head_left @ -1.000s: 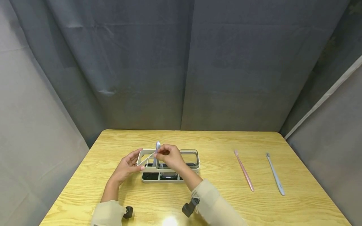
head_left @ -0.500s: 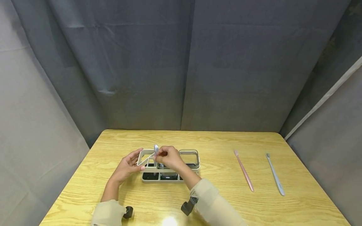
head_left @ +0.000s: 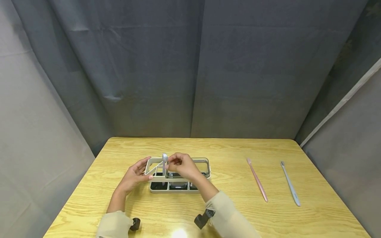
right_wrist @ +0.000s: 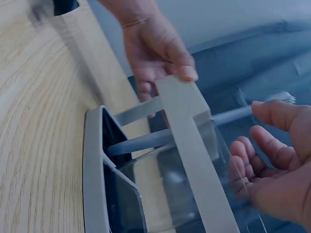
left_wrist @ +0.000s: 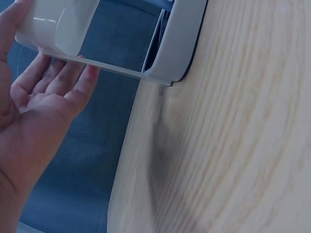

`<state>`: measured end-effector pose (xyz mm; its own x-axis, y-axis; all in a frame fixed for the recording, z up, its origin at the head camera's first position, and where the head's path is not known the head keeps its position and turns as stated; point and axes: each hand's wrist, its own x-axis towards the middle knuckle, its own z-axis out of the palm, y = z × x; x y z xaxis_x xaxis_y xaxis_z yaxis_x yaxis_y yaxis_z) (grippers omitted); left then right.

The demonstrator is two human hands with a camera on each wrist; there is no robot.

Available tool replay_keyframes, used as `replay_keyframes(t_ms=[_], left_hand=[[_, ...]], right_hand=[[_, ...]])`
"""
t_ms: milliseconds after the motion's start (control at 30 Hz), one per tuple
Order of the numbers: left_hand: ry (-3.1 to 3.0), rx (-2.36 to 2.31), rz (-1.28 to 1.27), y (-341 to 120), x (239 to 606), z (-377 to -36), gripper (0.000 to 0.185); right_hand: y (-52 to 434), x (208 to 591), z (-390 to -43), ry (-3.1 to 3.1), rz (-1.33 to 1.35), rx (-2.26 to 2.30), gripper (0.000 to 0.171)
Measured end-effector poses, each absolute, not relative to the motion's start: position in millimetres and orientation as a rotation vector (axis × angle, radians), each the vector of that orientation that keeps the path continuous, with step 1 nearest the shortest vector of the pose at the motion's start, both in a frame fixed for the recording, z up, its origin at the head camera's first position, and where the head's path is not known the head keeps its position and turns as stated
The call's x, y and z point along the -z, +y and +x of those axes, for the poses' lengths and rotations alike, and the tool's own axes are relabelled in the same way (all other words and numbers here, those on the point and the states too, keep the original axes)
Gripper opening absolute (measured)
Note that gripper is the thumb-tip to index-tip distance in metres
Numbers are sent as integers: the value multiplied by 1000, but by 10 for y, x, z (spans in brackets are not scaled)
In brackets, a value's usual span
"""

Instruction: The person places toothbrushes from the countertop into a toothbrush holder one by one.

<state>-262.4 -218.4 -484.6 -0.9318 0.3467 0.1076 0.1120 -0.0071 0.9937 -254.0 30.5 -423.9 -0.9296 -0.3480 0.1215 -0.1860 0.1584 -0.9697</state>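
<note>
The left hand (head_left: 134,177) grips the rack (head_left: 175,179) by its left end. A pale brush (right_wrist: 146,141) stands in the rack's left section, bristles up. Just beside it is the right hand (head_left: 183,167) — open, thumb spread from loosely bent fingers. Pink (head_left: 257,180) and blue brushes (head_left: 290,185) lie on the table (head_left: 226,165) — well right of the rack.

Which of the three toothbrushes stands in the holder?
The pale lavender toothbrush, head up, at the left end of the holder; the pink toothbrush and light blue toothbrush lie on the table.
</note>
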Motion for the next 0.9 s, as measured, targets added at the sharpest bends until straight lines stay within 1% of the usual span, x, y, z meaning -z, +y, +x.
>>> replay_keyframes(t_ms=[133, 300, 567, 667, 800, 900], left_hand=[[2102, -2052, 504, -2189, 4853, -2625, 80], [2112, -2047, 507, -2198, 4848, -2628, 81], [2110, -2054, 475, -2202, 4846, -2628, 82], [2100, -2059, 489, -2200, 4849, -2634, 82], [2113, -2055, 489, -2200, 4861, -2640, 82], [2120, -2046, 492, -2198, 4864, -2637, 82]], right_hand=[[431, 4230, -2522, 2188, -501, 1996, 27], [626, 4181, -2507, 2117, -575, 2040, 29], [1014, 4079, -2507, 2094, -818, 1885, 39], [1136, 3986, -2459, 2123, -876, 1781, 42], [1280, 3991, -2448, 2156, -900, 1683, 43], [1394, 4092, -2486, 2138, -897, 1669, 44]])
